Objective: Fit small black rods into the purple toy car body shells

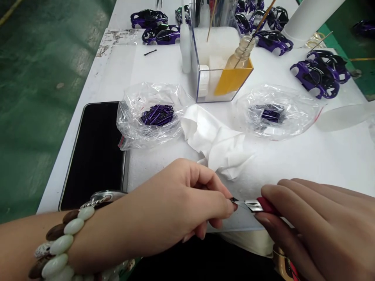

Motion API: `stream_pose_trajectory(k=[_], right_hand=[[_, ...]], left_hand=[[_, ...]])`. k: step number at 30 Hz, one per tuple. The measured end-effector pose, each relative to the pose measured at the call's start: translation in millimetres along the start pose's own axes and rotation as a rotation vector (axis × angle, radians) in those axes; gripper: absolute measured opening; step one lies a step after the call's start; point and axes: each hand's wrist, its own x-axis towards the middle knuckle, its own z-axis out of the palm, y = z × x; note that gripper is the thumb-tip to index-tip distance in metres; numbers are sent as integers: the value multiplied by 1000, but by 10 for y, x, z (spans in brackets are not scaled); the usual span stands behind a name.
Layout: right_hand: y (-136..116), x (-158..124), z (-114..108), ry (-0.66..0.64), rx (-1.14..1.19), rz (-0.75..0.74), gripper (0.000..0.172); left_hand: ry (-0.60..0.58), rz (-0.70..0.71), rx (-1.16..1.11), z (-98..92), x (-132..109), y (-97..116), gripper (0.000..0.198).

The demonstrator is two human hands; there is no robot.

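Observation:
My left hand is curled at the near table edge, thumb and forefinger pinched on a tiny dark piece I cannot make out. My right hand grips a small cutting tool with a red handle and metal jaws. The jaw tips meet the pinched piece between the two hands. A bead bracelet circles my left wrist. Just beyond the hands lies a crumpled white cloth.
Two open clear bags hold small purple parts, one on the left and one on the right. A clear box with sticks and a bottle stands behind. Purple toy car bodies lie at the back. A black phone rests left.

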Motion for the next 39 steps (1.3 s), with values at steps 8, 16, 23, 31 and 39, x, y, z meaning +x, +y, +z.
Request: stream_pose_trajectory(k=[8, 16, 23, 31, 39], right_hand=[[6, 13, -11, -34, 31, 38, 26], [5, 26, -8, -22, -73, -28, 31], [40, 53, -6, -16, -163, -61, 32], [95, 31, 27, -30, -270, -129, 23], [95, 0, 53, -54, -338, -105, 12]], left_hand=[[-2, -8, -4, -17, 26, -29, 14], [-71, -128, -174, -8, 5, 63, 10], [-63, -124, -270, 27, 16, 41, 9], [-29, -120, -335, 46, 42, 42, 11], [-3, -113, -391, 45, 28, 84, 14]])
